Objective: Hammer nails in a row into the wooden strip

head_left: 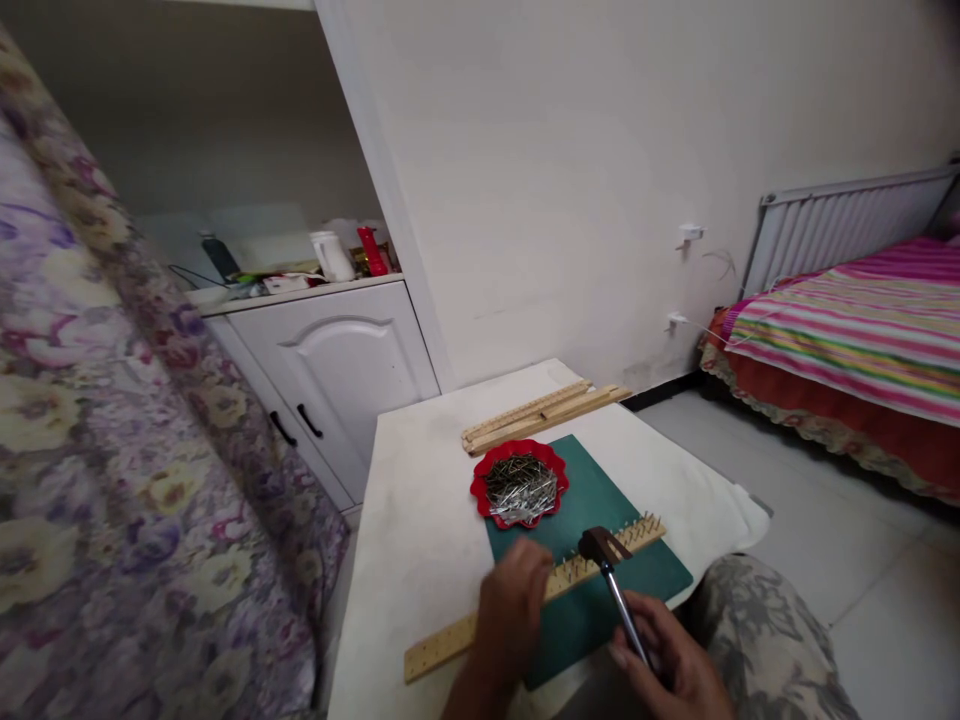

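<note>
In my right hand [664, 650] is a hammer [624, 605], gripped by its metal handle, its dark head above the wooden strip [442, 648]. My left hand [514, 595] is closed over the strip, fingers bent together; whatever they hold is hidden. Several nails [637, 530] stand upright in the right part of the strip, while small holes or marks dot its left end. Beneath the strip lies a green mat [577, 635]. A red scalloped dish [478, 490] full of loose nails [521, 487] sits on the mat's far left corner, just beyond my left hand.
More wooden strips [544, 415] lie at the far side of the white table [405, 500]. A floral curtain [150, 480] hangs at left beside a white cabinet [345, 370]. My knee [772, 630] is at the right table edge; a bed [862, 330] stands further right.
</note>
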The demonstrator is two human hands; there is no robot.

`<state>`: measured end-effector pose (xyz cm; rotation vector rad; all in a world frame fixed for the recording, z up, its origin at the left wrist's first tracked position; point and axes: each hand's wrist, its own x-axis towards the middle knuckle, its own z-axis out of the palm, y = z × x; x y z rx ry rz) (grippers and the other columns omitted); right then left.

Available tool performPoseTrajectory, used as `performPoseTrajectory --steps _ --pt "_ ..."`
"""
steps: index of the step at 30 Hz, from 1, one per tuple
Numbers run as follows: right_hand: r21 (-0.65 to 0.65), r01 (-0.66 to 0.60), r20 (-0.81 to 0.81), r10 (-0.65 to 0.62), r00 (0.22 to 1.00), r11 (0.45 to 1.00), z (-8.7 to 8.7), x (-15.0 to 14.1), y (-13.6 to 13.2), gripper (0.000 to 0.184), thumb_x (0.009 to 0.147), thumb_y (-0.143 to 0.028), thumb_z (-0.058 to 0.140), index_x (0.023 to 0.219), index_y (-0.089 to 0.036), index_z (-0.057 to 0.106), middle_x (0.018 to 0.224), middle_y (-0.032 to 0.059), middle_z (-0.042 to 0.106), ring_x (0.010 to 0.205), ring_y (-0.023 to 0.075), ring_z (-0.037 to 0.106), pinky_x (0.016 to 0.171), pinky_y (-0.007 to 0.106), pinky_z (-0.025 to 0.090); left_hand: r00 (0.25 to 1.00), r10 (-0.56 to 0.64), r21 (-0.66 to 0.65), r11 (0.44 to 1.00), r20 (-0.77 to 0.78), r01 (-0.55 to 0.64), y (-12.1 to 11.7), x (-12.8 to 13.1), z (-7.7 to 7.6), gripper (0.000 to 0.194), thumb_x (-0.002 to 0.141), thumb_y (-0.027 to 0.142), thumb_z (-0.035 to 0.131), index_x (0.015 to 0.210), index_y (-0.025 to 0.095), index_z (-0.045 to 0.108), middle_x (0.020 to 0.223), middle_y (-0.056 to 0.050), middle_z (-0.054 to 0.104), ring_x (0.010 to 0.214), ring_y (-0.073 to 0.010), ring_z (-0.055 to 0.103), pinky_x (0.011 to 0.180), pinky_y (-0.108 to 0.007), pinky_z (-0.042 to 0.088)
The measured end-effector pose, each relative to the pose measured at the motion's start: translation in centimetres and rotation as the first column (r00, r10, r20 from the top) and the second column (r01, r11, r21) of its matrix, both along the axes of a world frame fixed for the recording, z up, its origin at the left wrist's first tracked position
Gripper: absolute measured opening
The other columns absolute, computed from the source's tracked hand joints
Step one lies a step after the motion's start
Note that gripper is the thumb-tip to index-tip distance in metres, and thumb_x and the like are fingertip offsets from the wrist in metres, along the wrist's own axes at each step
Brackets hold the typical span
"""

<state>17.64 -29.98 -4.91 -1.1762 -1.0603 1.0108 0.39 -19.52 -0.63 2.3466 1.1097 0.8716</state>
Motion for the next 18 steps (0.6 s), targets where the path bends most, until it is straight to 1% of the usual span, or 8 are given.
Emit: performPoseTrajectory --steps 2,3,4,5,7,10,14,18 --pt "0.006 0.021 -0.021 -0.021 1.000 1.000 0.4 -0.2 -0.1 0.036 0.076 -0.037 0.067 0.107 -0.020 0.060 0.069 0.0018 0.065 0.070 0.0200 0.065 0.070 0.028 0.053 0.980 -0.196 -0.052 0.979 0.039 0.198 -2.8 0.5 -1.4 0.026 0.092 0.025 0.036 0.090 0.022 0.062 0.085 -0.006 0.060 0.080 -0.0169 0.057 0.070 -0.025 0.042" --pt "0.004 0.029 -0.026 -0.029 0.999 1.000 0.7 -0.3 -0.2 0.035 0.076 -0.036 0.068 0.106 -0.020 0.061 0.069 0.0019 0.065 0.070 0.0200 0.065 0.070 0.028 0.053 0.965 -0.258 -0.055 0.964 0.044 0.260 -3.9 0.8 -2.0 0.025 0.092 0.025 0.037 0.089 0.021 0.062 0.083 -0.007 0.060 0.078 -0.0166 0.057 0.068 -0.025 0.042" --pt "-0.003 0.037 -0.028 -0.037 0.999 0.999 0.9 -0.4 -0.3 0.034 0.075 -0.035 0.068 0.105 -0.019 0.061 0.068 0.0018 0.065 0.069 0.0199 0.065 0.069 0.029 0.053 0.959 -0.278 -0.071 0.957 0.061 0.282 -4.8 1.0 -2.6 0.025 0.092 0.026 0.038 0.087 0.020 0.063 0.081 -0.007 0.060 0.076 -0.0160 0.057 0.066 -0.024 0.041" --pt "-0.012 0.047 -0.028 -0.047 0.999 0.999 1.1 -0.5 -0.5 0.034 0.075 -0.035 0.068 0.104 -0.019 0.061 0.068 0.0017 0.065 0.068 0.0199 0.065 0.069 0.029 0.053 0.954 -0.290 -0.084 0.952 0.074 0.295 -5.4 1.1 -2.9 0.025 0.092 0.026 0.039 0.086 0.020 0.063 0.080 -0.007 0.059 0.075 -0.0157 0.057 0.065 -0.024 0.041" --pt "-0.033 0.058 -0.023 -0.059 0.998 0.998 1.3 -0.6 -0.7 0.033 0.075 -0.034 0.068 0.103 -0.019 0.060 0.068 0.0013 0.064 0.070 0.0203 0.065 0.069 0.029 0.053 0.954 -0.284 -0.110 0.949 0.100 0.294 -6.0 1.3 -3.1 0.025 0.092 0.026 0.040 0.086 0.019 0.064 0.078 -0.007 0.059 0.075 -0.0153 0.057 0.065 -0.023 0.042" --pt "-0.066 0.064 -0.006 -0.065 0.998 0.996 1.0 -0.5 -1.0 0.034 0.075 -0.034 0.067 0.104 -0.019 0.059 0.071 0.0011 0.065 0.074 0.0211 0.066 0.069 0.028 0.052 0.954 -0.276 -0.117 0.950 0.113 0.289 -6.1 1.2 -2.6 0.026 0.092 0.025 0.040 0.086 0.019 0.065 0.078 -0.007 0.059 0.076 -0.0152 0.056 0.066 -0.023 0.042" --pt "-0.083 0.087 0.034 -0.084 0.996 0.993 0.7 -0.4 -1.1 0.037 0.075 -0.035 0.066 0.107 -0.019 0.057 0.074 0.0015 0.066 0.072 0.0204 0.065 0.069 0.028 0.052 0.958 -0.254 -0.115 0.956 0.134 0.269 -6.3 1.1 -2.2 0.025 0.091 0.024 0.042 0.086 0.019 0.065 0.078 -0.006 0.059 0.075 -0.0150 0.056 0.065 -0.023 0.042" --pt "-0.086 0.100 0.012 -0.100 0.995 0.991 1.2 -0.5 -1.3 0.037 0.075 -0.035 0.067 0.107 -0.019 0.057 0.075 0.0009 0.065 0.072 0.0199 0.064 0.069 0.028 0.051 0.962 -0.227 -0.147 0.957 0.152 0.249 -6.7 1.3 -2.4 0.022 0.090 0.023 0.045 0.086 0.020 0.066 0.079 -0.006 0.060 0.075 -0.0144 0.056 0.065 -0.023 0.041"
